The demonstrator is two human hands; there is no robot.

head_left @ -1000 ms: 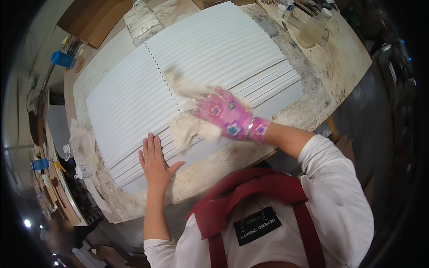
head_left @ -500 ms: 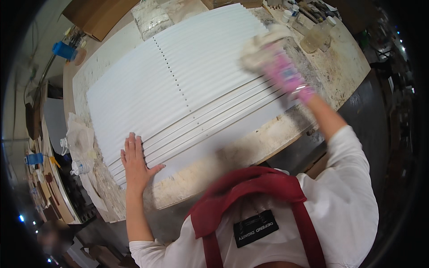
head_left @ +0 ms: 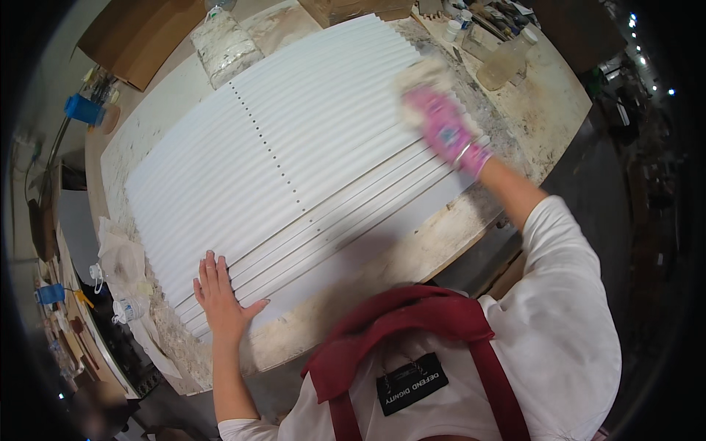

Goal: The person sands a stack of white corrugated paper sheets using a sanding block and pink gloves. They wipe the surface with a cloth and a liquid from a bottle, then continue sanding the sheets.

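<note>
A large white ribbed panel (head_left: 338, 103), with a row of small dark holes across its ribs, lies on a stained worktable (head_left: 287, 338). Bare and flat, my left hand (head_left: 220, 294) rests on the panel's near left part, fingers spread. My right hand (head_left: 445, 131), in a pink patterned glove, is closed on a cream cloth (head_left: 426, 79) at the panel's right end. Motion blurs the cloth and the gloved fingers. Along the near side, several ribs stand out with darker lines between them.
A whitish crusted block (head_left: 225, 50) sits behind the panel, beside an open cardboard box (head_left: 136, 40). Cloudy plastic jugs (head_left: 506, 65) and tools stand at the far right. White bottles (head_left: 129, 312) lie at the left edge; a blue container (head_left: 84, 110) is farther back.
My gloved right hand and the cloth have shifted slightly left along the panel's right end. My left hand stays flat on the panel. The whole view has shifted somewhat.
</note>
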